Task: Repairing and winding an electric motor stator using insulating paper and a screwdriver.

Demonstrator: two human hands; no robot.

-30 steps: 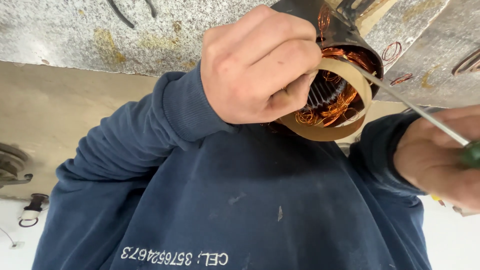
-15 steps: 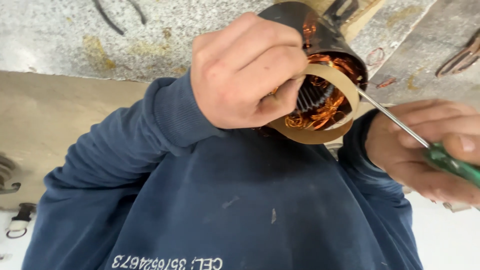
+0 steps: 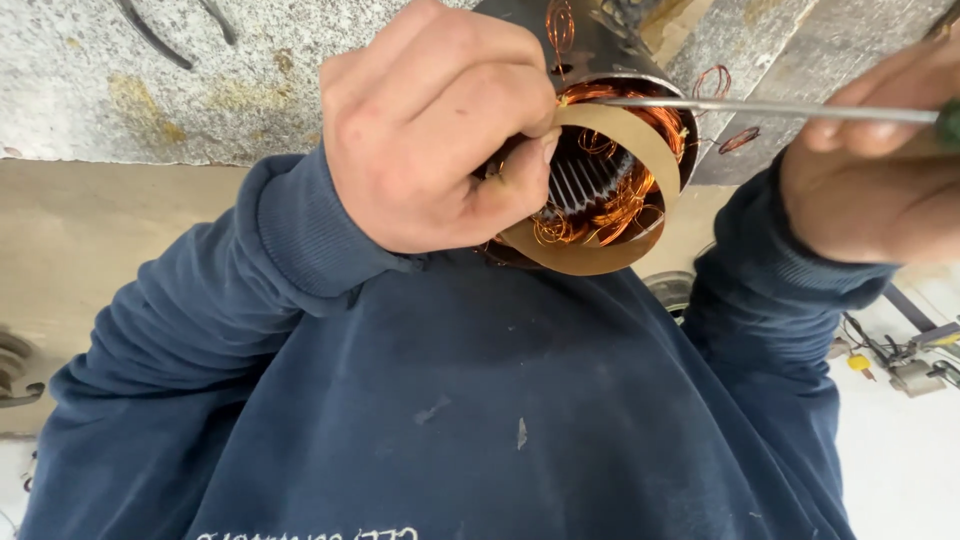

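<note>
My left hand (image 3: 430, 130) is wrapped around a dark metal motor stator (image 3: 590, 45) and holds it in front of my chest. Tangled copper wire (image 3: 610, 205) fills its open end, and a tan paper liner (image 3: 625, 130) curls round the mouth under my thumb. My right hand (image 3: 880, 180) grips a green-handled screwdriver. Its steel shaft (image 3: 770, 107) runs leftwards, with the tip at the upper rim of the stator opening. Both sleeves and my chest are in a dark blue sweatshirt (image 3: 450, 400).
A rough grey stone bench (image 3: 150, 100) runs across the top, with dark pliers handles (image 3: 160, 35) on it. Loose copper wire loops (image 3: 725, 90) lie by the stator. Small parts and cables (image 3: 900, 365) sit low on the right. A round metal piece (image 3: 15, 370) shows at the left edge.
The right hand has risen and swung the screwdriver from a downward slant to nearly level across the stator mouth. The left hand keeps its hold on the stator.
</note>
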